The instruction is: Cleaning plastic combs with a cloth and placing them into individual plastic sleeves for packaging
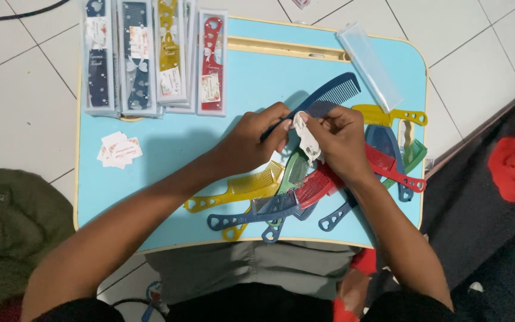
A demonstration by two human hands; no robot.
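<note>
I had my left hand [256,138] pinching the blue comb [323,100] over the table [168,143], right hand [340,138] gripping a white ribbon [306,138], guessing tying's underway, next needs a steady pull.

table [168,128]: small, light blue top with a pale yellow edge; it stands on a white tile floor [25,101]
groove [281,48]: long yellow slot along the far side of the table
packed combs [150,56]: clear flat packs in a row at the far left, with dark blue, yellow and red combs inside
cards [118,149]: small white pile near the left edge
clear sleeve [369,67]: empty, lying slanted at the far right
loose combs [281,197]: yellow, blue, red and green, heaped at the near right
</note>
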